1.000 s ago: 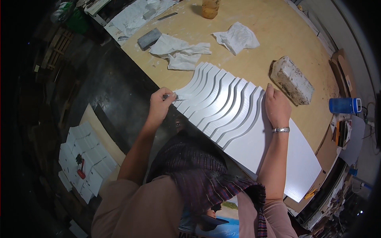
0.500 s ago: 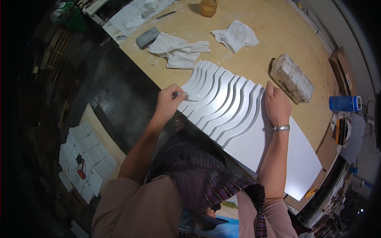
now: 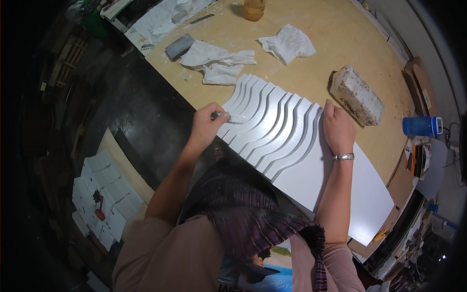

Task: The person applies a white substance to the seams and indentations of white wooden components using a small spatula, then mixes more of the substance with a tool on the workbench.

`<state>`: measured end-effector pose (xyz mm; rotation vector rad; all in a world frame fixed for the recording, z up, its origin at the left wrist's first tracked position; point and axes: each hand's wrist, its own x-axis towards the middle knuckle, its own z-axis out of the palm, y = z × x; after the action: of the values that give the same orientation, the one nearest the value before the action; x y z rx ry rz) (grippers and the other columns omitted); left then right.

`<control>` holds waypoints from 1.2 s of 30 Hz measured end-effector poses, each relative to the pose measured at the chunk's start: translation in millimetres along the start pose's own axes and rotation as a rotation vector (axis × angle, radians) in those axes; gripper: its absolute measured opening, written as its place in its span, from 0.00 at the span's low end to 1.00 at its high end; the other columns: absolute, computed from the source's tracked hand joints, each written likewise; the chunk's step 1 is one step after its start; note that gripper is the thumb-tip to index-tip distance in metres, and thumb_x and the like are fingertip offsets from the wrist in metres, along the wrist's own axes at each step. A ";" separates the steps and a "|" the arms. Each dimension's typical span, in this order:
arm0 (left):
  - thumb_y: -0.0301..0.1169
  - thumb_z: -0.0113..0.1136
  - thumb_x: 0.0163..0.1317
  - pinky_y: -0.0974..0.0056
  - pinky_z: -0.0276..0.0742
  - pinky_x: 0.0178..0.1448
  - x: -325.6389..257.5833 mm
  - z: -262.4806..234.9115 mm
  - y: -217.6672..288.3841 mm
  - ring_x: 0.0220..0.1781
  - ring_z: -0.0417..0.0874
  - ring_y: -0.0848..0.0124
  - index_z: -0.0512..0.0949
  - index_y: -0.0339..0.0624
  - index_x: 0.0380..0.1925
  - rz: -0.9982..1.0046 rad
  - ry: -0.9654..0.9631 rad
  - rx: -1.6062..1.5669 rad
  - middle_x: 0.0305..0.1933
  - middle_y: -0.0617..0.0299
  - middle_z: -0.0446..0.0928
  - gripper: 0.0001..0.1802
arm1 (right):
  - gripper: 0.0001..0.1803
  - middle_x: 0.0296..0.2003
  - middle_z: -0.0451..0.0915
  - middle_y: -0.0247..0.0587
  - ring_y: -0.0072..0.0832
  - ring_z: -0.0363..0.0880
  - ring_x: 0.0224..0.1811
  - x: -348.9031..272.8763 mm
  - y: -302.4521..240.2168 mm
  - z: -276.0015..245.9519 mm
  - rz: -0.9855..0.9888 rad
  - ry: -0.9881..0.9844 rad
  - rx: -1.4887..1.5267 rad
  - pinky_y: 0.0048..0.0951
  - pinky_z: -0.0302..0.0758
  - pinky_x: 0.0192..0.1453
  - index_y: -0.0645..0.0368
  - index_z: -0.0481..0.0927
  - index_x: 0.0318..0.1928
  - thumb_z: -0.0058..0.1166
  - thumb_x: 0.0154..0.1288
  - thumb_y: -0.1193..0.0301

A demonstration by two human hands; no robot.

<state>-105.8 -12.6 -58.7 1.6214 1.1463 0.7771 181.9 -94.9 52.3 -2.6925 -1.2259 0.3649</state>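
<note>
A white panel [image 3: 301, 168] with wavy raised ridges lies across the near edge of the wooden table, its plain end at the lower right. At its left edge my left hand [image 3: 208, 125] is closed in a pinch on a small, thin, dark-and-grey object [image 3: 217, 117], mostly covered by the fingers. A pale patch shows on the ridges just beside the fingertips. My right hand [image 3: 339, 125], with a metal band on the wrist, is closed on the panel's far edge, right of the ridges. Its fingertips are hidden.
On the table [image 3: 233, 29] lie a grey block [image 3: 179, 47], two crumpled white cloths [image 3: 216, 61] and a stained whitish block [image 3: 357, 95]. An amber container [image 3: 254, 9] stands at the far side. A blue bottle [image 3: 419, 126] lies at the right. White pieces [image 3: 104, 194] rest lower left.
The view has shifted very slightly. Both hands and the panel otherwise stay in the same place.
</note>
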 end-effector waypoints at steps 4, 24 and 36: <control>0.24 0.61 0.56 0.73 0.63 0.32 -0.3 -0.2 2.0 0.26 0.68 0.82 0.75 0.35 0.26 0.003 -0.001 -0.002 0.22 0.68 0.73 0.05 | 0.30 0.32 0.80 0.58 0.55 0.78 0.37 0.2 0.2 -0.6 0.001 -0.010 0.011 0.46 0.72 0.45 0.62 0.82 0.33 0.32 0.68 0.52; 0.25 0.62 0.56 0.73 0.64 0.32 -9.7 -7.7 16.5 0.27 0.68 0.82 0.75 0.35 0.25 0.022 -0.097 -0.004 0.22 0.69 0.72 0.06 | 0.30 0.31 0.80 0.59 0.55 0.78 0.36 -1.4 -1.6 -1.7 -0.001 -0.002 0.006 0.47 0.72 0.44 0.64 0.82 0.32 0.31 0.69 0.53; 0.25 0.63 0.53 0.70 0.70 0.33 -8.0 -6.8 14.7 0.26 0.74 0.77 0.76 0.33 0.26 0.030 -0.093 0.010 0.22 0.61 0.76 0.06 | 0.30 0.30 0.80 0.59 0.55 0.78 0.35 -0.6 -0.9 -0.8 -0.013 0.006 0.010 0.46 0.72 0.43 0.64 0.81 0.31 0.31 0.69 0.53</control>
<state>-109.9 -19.0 -42.4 1.6687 1.0635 0.7092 181.1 -94.8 53.4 -2.6735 -1.2363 0.3598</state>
